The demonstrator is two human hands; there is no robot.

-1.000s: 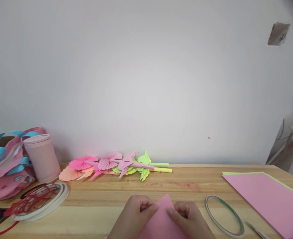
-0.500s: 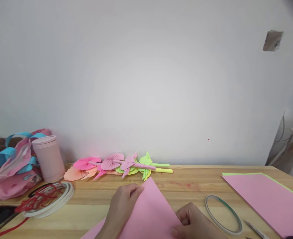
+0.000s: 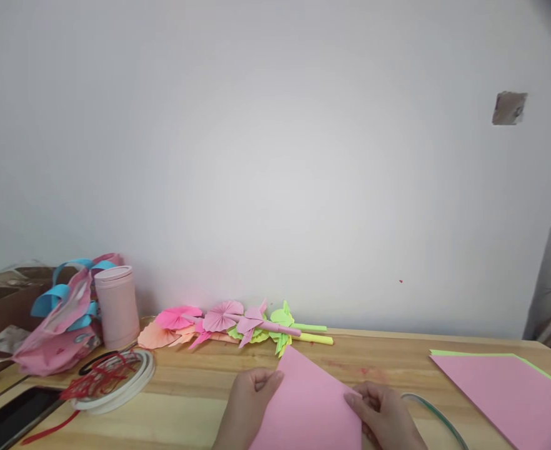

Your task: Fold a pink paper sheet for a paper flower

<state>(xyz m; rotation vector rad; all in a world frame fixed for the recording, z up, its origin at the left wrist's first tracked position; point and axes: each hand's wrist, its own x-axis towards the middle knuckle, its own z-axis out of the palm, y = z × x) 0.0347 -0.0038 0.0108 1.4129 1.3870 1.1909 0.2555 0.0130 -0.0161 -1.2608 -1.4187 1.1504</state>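
A pink paper sheet [image 3: 313, 406] stands tilted at the bottom middle, one corner pointing up toward the wall. My left hand [image 3: 252, 403] pinches its left edge between thumb and fingers, just below that top corner. At the sheet's right corner, my right hand [image 3: 381, 412] grips the paper with the thumb on the near side. The lower part of the sheet runs out of view. Behind it on the wooden table lie folded paper flowers [image 3: 223, 317] in pink, peach and green, with rolled paper stems.
Pink and green paper sheets [image 3: 505, 381] lie at right, near a tape ring [image 3: 437, 415]. At left are a phone [image 3: 17, 412], a white coil [image 3: 130, 390] with red netting, a pink cup [image 3: 117, 309] and a pink bag [image 3: 60, 340]. A wall [image 3: 275, 156] closes the back.
My right hand has moved up and right along the sheet to its right corner. The sheet has turned, and the view has shifted, so the scissors at right are out of sight.
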